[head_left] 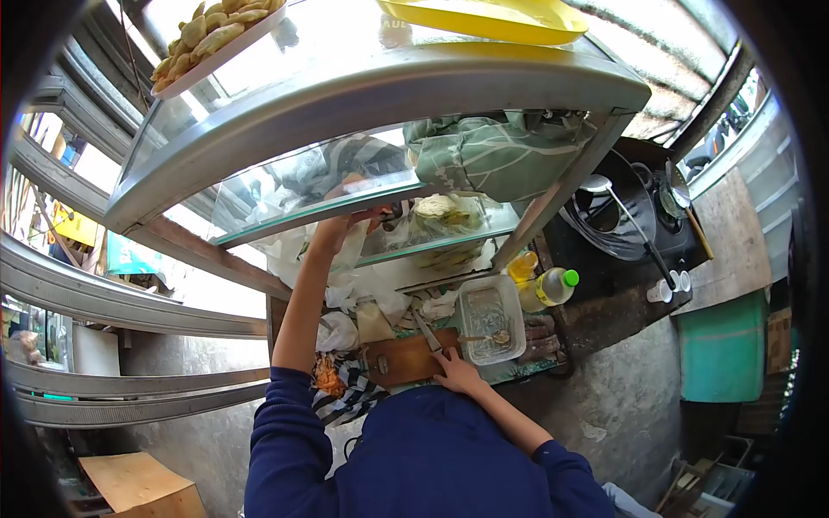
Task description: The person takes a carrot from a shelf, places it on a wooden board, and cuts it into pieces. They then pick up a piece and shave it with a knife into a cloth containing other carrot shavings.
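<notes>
My left hand (342, 226) reaches into a glass display cabinet (380, 91), at the edge of its glass shelf (319, 216). The shelf edge partly hides its fingers, beside a small dark and reddish item (390, 216); I cannot tell whether they hold it. Right of them are plastic-wrapped pale and green foods (445, 214). My right hand (459, 376) rests with fingers spread on the right edge of a wooden cutting board (401, 358). A knife (427, 331) lies across the board's top edge, its near end at my fingertips. A clear plastic tub (492, 306) stands beside the board.
Bottles, one green-capped (553, 287), stand right of the tub. Farther right is a black stove top (604, 229) with a ladle (635, 224) and white cups (669, 285). Orange shreds (328, 375) lie on striped cloth (354, 404). A yellow tray (492, 30) tops the cabinet.
</notes>
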Demonstrator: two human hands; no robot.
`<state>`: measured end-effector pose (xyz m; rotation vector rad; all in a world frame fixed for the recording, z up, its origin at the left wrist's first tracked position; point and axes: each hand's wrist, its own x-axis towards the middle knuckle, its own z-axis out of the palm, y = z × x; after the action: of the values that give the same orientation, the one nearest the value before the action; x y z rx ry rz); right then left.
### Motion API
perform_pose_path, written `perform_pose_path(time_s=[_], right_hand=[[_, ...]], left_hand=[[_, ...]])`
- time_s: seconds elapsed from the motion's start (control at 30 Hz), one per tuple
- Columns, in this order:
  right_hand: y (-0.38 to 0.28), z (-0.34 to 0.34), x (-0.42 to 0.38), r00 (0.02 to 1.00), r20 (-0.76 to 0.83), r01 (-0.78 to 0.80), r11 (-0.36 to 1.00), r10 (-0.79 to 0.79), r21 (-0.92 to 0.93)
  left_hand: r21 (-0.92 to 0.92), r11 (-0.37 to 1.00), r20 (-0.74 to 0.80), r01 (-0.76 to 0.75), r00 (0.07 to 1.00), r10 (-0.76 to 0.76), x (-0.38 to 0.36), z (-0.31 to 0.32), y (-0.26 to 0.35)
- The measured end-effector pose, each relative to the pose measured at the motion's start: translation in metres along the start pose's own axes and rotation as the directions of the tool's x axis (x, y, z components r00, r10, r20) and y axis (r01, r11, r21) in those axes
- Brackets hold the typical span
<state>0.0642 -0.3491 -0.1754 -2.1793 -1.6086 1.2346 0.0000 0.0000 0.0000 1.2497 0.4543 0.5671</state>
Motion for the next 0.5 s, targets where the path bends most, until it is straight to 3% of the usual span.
perform_pose_path(time_s=[0.07, 0.27, 0.37, 0.5], right_hand=[[0.002, 0.001, 0.002, 0.999, -0.039, 0.034, 0.999, -0.034, 0.000], [0.000, 0.002, -0.004, 0.998, -0.070, 0.006, 0.999, -0.002, 0.050], [-0.001, 0.003, -0.004, 0.997, -0.082, 0.001, 0.999, 0.003, 0.048], [-0.003, 0.002, -0.001, 0.997, -0.079, 0.000, 1.000, 0.002, 0.030]], left_hand=[[-0.005, 0.996, -0.049, -0.085, 0.995, 0.085, -0.007, 0.007, 0.008], [0.091, 0.995, -0.190, -0.042, 0.980, 0.059, -0.054, 0.012, 0.023], [0.065, 0.995, -0.181, -0.079, 0.979, 0.090, -0.076, 0.015, 0.016], [0.137, 0.991, -0.160, 0.013, 0.987, 0.009, -0.098, 0.022, 0.011]])
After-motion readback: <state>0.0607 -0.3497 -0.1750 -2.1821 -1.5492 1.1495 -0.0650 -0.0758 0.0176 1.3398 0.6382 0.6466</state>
